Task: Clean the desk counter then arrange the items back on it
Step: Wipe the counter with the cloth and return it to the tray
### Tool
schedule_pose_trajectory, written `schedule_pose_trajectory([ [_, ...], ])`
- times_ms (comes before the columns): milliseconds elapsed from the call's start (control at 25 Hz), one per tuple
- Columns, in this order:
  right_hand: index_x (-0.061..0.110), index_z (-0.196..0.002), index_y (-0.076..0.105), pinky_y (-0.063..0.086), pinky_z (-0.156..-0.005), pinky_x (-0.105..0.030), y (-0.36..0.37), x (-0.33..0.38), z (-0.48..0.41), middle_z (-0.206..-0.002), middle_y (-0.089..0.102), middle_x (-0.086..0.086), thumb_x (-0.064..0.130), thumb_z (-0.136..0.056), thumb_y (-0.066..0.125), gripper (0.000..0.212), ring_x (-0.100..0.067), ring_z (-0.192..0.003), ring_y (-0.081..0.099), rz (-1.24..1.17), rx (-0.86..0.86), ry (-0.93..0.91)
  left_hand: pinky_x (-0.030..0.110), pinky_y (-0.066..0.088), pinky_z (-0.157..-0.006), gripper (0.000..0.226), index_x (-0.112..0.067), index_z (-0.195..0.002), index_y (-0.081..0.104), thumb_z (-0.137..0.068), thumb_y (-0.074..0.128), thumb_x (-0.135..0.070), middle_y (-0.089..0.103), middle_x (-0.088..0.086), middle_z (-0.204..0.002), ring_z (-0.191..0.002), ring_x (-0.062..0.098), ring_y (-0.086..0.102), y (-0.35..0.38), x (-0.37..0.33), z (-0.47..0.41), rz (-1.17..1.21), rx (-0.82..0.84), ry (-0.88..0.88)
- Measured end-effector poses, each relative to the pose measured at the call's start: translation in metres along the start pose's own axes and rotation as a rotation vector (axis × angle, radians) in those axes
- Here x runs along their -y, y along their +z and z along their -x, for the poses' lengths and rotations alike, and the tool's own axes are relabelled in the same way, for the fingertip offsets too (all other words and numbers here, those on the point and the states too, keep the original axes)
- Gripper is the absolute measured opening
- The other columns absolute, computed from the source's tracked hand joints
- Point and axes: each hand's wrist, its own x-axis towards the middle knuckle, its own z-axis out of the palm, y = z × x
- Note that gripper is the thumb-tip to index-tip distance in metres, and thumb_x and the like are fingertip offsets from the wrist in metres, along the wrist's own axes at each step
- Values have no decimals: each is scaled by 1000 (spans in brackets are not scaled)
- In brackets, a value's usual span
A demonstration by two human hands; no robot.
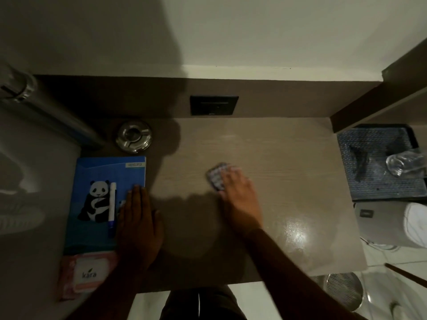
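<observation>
A beige wood-grain desk counter point(277, 146) fills the middle of the head view. My right hand point(240, 195) lies over a dark blister pack of pills point(215, 176), fingertips on its right half. Flat at the desk's left, my left hand point(138, 222) rests with fingers together on the right edge of a blue notebook with a panda point(101, 172). A white pen with a blue cap point(112, 206) lies on the notebook, just left of that hand. A pink Kara wipes pack point(87, 273) sits at the front left corner. A metal ashtray point(134, 137) stands behind the notebook.
A black socket plate point(214, 105) is set in the back panel. To the right, a dark tray with a blue mat point(369, 162) holds an overturned glass point(405, 163). A metal bin point(344, 289) stands on the floor at lower right. A wall and a steel tube bound the left.
</observation>
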Motion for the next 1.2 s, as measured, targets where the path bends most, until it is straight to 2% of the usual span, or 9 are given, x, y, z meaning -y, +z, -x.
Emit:
schedule_pose_trajectory([
  [200,7,-165,28,24,-129,-58,-62,-147,2,-172,27,-21,42,-106,25,69,-41,-160,23,12,-177,605,52,11,-128,81,-10,-161,2,-98,24,-54,0,12,-171,-158,29,2,-1,0,-5,63,43,7],
  [360,11,-169,15,11,-133,-52,-68,-116,-79,-177,12,-15,42,-106,24,70,-36,-164,8,-71,-239,757,51,4,-129,87,-14,-161,-5,-93,15,-65,-8,10,-171,-158,28,-4,-5,1,-10,79,94,-9],
  [520,17,-169,14,9,-134,-49,-28,16,-107,-178,11,-9,36,-110,34,65,-29,-165,9,-47,-148,398,49,-2,-128,90,-16,-160,-8,-89,7,-69,-14,7,-170,-158,28,-8,-3,4,-14,83,144,-1],
  [640,20,-167,23,16,-133,-51,14,98,-36,-177,16,-7,40,-106,46,69,-27,-165,11,-69,38,-33,54,10,-127,88,-10,-160,1,-90,13,-62,-4,14,-170,-158,33,2,0,11,-16,24,142,20],
  [720,24,-167,24,19,-132,-49,34,109,33,-177,14,-3,45,-108,40,65,-24,-165,13,-30,135,-253,58,18,-124,86,-7,-159,9,-89,19,-56,6,20,-168,-156,38,10,5,16,-20,-33,157,39],
  [800,25,-166,31,21,-127,-47,40,78,80,-176,20,0,47,-112,30,58,-25,-163,22,-2,133,-287,55,12,-125,87,-9,-160,3,-88,23,-53,2,19,-169,-156,36,5,12,21,-24,-74,194,41],
  [960,15,-164,36,23,-129,-50,-6,-47,63,-173,22,-8,36,-107,33,61,-35,-161,27,47,-1,141,40,-20,-121,101,-20,-157,-22,-86,38,-59,-31,8,-165,-153,26,-27,26,34,-29,-73,195,61],
  [1080,11,-167,26,21,-130,-53,-56,-131,6,-175,21,-15,32,-112,33,59,-35,-163,18,-29,-224,598,50,-8,-124,101,-9,-159,-7,-89,31,-71,-16,19,-167,-155,38,-11,23,29,-33,-96,184,62],
  [1200,12,-169,17,15,-132,-50,-87,-162,-73,-177,13,-14,33,-112,34,62,-34,-164,10,-99,-323,855,59,9,-125,102,-8,-158,-4,-81,25,-68,-8,20,-168,-156,42,0,6,16,-30,-73,255,22],
])
